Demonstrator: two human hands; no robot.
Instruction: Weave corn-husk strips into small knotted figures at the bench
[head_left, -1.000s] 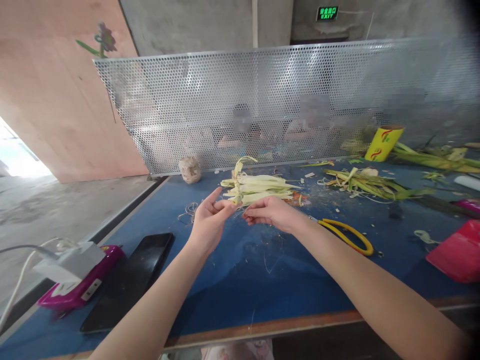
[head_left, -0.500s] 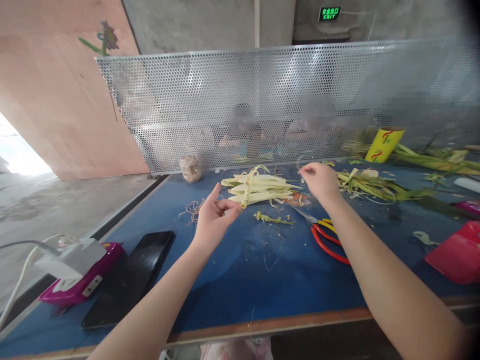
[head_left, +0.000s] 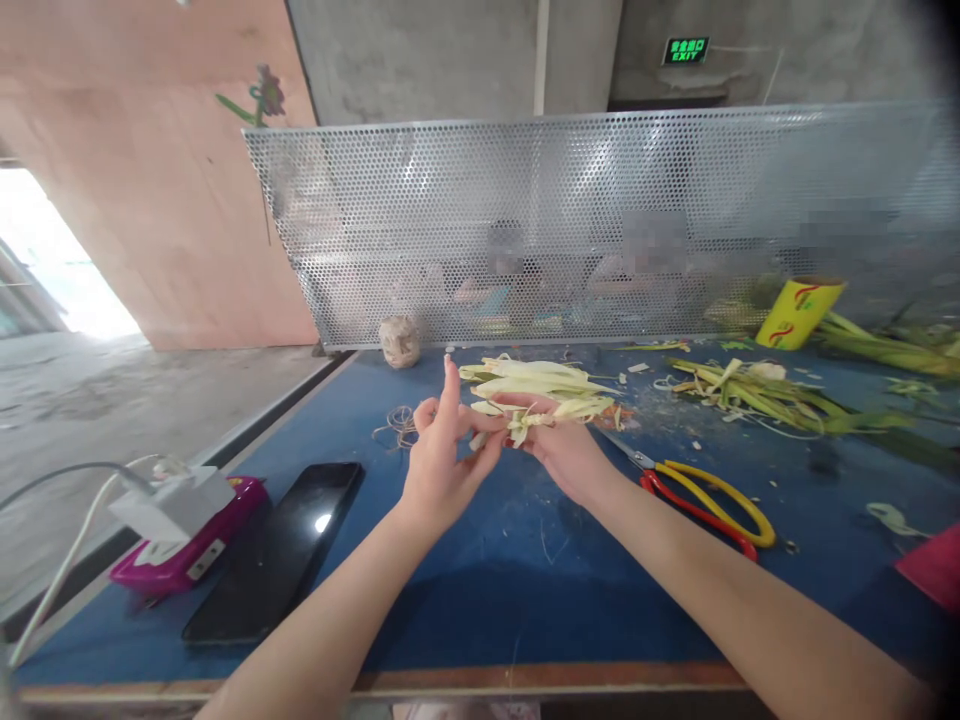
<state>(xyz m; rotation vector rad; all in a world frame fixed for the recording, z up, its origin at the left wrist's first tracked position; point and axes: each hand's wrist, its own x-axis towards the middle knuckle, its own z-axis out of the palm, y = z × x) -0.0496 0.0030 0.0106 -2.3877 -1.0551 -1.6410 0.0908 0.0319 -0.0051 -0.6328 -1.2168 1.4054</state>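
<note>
My left hand [head_left: 446, 460] pinches the end of a small pale, knotted strip of corn husk [head_left: 521, 426] with thumb and fingers, its index finger raised. From the right, my right hand [head_left: 570, 458] closes on the same strip. Its fingertips meet those of my left hand and are partly hidden. Just behind the hands lies a bundle of pale green corn husks [head_left: 551, 378] on the blue table [head_left: 480, 600]. Scissors [head_left: 646, 464] with one red and one yellow handle rest beside my right forearm, blades toward the husks.
A black phone [head_left: 277, 550] and a purple power strip [head_left: 187, 565] with a white charger and cords are at left. Tangled string [head_left: 397, 428] and a wrapped lump [head_left: 399, 342] lie farther back. Green husk scraps [head_left: 757, 390] and a yellow roll [head_left: 801, 312] stand right, before a perforated metal screen [head_left: 450, 200].
My right hand has come left and down to meet my left hand at the strip. The strip stood upright before and now lies sideways. The view has shifted slightly.
</note>
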